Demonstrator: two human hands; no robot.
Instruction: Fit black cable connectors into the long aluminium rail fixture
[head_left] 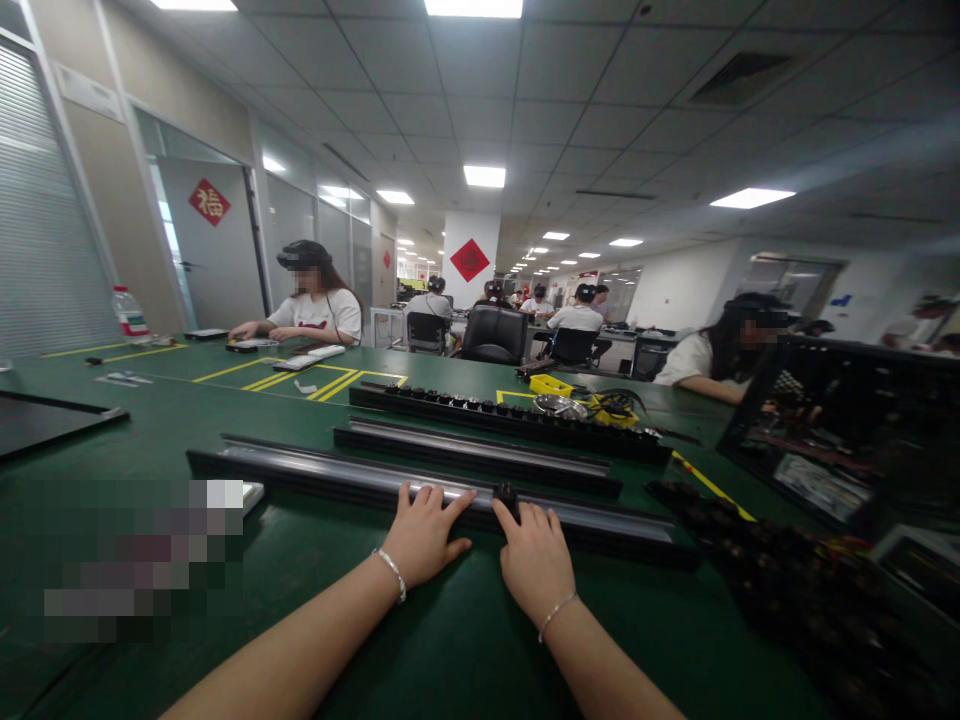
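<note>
A long black rail with a shiny grey channel (315,467) lies across the green table in front of me. My left hand (426,530) rests on its near edge, fingers spread. Just to the right, my right hand (534,555) touches the rail, its index finger at a small black part (506,493) that sits on the channel; its fingers are partly apart and grip nothing visible. Behind lie a shorter rail (480,452) and a black strip (450,408) carrying a row of small parts.
A metal dish (560,406) and a yellow tray (550,385) stand behind the strips. Dark parts (810,590) are heaped at the right, beside an open black case (847,440). A bottle (130,314) stands far left. Two people sit at the table's far sides.
</note>
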